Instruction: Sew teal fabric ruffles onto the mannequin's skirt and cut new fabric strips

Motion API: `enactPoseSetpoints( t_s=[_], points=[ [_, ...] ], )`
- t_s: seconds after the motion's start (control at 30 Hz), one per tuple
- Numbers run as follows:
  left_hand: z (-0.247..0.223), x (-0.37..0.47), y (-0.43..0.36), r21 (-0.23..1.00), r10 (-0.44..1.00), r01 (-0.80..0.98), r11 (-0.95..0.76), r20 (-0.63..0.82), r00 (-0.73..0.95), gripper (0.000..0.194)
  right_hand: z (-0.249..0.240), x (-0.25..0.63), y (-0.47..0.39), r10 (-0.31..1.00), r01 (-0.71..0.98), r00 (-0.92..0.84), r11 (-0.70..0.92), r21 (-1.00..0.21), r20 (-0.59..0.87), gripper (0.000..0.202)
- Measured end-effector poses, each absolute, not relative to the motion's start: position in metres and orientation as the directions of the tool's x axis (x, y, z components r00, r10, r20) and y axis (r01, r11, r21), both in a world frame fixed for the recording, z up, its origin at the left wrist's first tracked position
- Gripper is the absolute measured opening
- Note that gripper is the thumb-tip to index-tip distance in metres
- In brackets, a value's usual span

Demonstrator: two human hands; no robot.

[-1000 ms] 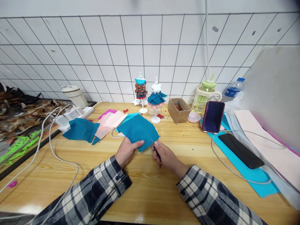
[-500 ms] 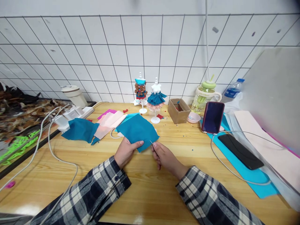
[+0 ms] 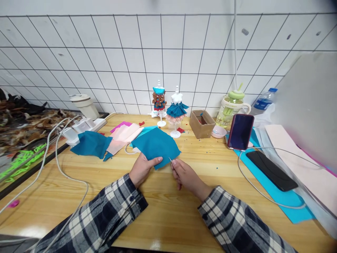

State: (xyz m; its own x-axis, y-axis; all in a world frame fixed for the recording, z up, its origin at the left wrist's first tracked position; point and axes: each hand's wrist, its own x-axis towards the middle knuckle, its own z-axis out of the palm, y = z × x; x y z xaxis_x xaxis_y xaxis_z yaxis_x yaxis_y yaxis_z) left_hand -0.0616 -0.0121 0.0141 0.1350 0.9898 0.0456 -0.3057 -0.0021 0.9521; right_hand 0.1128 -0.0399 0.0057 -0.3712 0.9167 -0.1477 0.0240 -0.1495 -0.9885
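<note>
My left hand (image 3: 142, 168) pinches a teal cloth piece (image 3: 156, 143) by its near edge, thumb on top and fingers underneath. The cloth is held up at a slant over the table. On its right side, my right hand (image 3: 186, 175) is closed around a small pointed metal tool (image 3: 170, 159). Only the tool's thin tip shows, at the cloth's lower right edge; the rest is hidden in my fingers. Behind the cloth stand two small white dress forms, one wearing a teal and pink ruffled skirt (image 3: 177, 110), the other a brown and red outfit (image 3: 159, 100).
Left lie another teal cloth piece (image 3: 91, 144), pink fabric (image 3: 125, 135) and a power strip (image 3: 98, 124) with white cables. Toward the right are a cardboard box (image 3: 202, 126), a small pink dish (image 3: 218, 132), a green-lidded bottle (image 3: 230, 109), an upright phone (image 3: 240, 132) and a black phone (image 3: 271, 170).
The whole view has shifted slightly, so background things appear a little further right. My hands keep the same hold on the cloth and tool, with barely any movement between them.
</note>
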Motion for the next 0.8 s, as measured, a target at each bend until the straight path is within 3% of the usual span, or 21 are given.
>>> enactPoseSetpoints(
  t_s=[0.37, 0.8],
  points=[
    [0.0111, -0.0620, -0.0092, 0.969, 0.994, -0.245, -0.033, 0.057, 0.091, 0.062, 0.0043, 0.1134, -0.0409, 0.918, 0.092, -0.366, -0.127, -0.988, -0.152, 0.038],
    [0.0089, -0.0603, -0.0097, 0.949, 0.991, -0.314, -0.015, 0.056, 0.123, 0.063, 0.0065, 0.1130, -0.0418, 0.910, 0.122, -0.370, -0.151, -0.981, -0.186, 0.040]
  ],
)
